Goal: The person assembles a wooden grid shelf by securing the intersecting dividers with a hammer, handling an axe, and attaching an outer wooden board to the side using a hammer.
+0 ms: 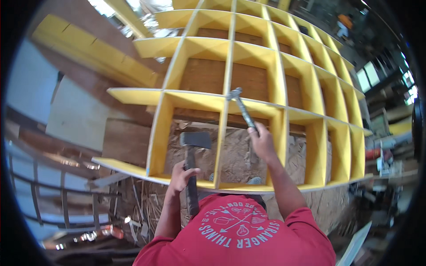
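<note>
My left hand [180, 177] is closed around the dark handle of a hatchet [196, 139], which stands head up over a near compartment of a yellow grid frame [133, 95]. The frame is built of crossing boards set on edge. In my right hand [262, 142] is a hammer [245, 113], gripped by the lower part of its handle. Its metal head is over the crossing of two boards; whether it touches them I cannot tell. Both forearms reach over the frame's near edge.
A long yellow notched board [88, 46] lies beyond the frame at the left. Pale panels [75, 108] are nearer on that side, with a dark metal grille [62, 190] below. Wood scraps [137, 199] litter the ground. Another person [344, 24] is far off at the upper right.
</note>
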{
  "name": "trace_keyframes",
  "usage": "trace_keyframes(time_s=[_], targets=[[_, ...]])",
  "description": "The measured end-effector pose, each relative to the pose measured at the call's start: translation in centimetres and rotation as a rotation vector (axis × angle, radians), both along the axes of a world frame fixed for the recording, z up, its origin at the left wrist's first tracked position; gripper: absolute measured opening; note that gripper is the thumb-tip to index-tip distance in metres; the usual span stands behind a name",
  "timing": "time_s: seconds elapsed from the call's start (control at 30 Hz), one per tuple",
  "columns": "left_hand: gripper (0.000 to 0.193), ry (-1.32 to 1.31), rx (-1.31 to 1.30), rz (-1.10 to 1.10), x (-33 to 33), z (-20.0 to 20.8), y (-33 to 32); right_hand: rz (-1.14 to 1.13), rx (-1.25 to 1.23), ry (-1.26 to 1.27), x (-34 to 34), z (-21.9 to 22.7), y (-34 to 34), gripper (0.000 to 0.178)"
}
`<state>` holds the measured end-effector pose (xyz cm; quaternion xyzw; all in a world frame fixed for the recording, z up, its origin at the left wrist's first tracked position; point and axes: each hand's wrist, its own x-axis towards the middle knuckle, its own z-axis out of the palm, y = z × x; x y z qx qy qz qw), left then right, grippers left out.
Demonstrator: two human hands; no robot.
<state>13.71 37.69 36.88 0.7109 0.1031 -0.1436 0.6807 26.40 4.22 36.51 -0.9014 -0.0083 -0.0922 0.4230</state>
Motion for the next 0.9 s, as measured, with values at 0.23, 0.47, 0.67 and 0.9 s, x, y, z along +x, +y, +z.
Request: trace_keyframes(time_s=[0.23, 0.47, 0.67, 0.9], targets=[[0.019, -0.149, -0.038, -0.055, 2.2, 2.9, -5.1, -0.009, 0.422, 0.29, -8.1, 1.2, -1.7, 0.035], [0.019, -0.198, -0.136, -0.227, 4.5, 5.9, -12.5, -0.177, -0.022, -0.029, -7.8, 4.6, -10.4, 0.039], [0.018, -0.209, -0.066, -0.29, 1.5, 6.8, -18.3, -0.227, -0.221, -0.271, -4.3, 3.1, -18.5, 0.059], [0.015, -0.18, -0.026, -0.115, -3.8, 8.6, -24.6, -0.074, -0.437, 0.044, -2.3, 1.8, -23.1, 0.058]])
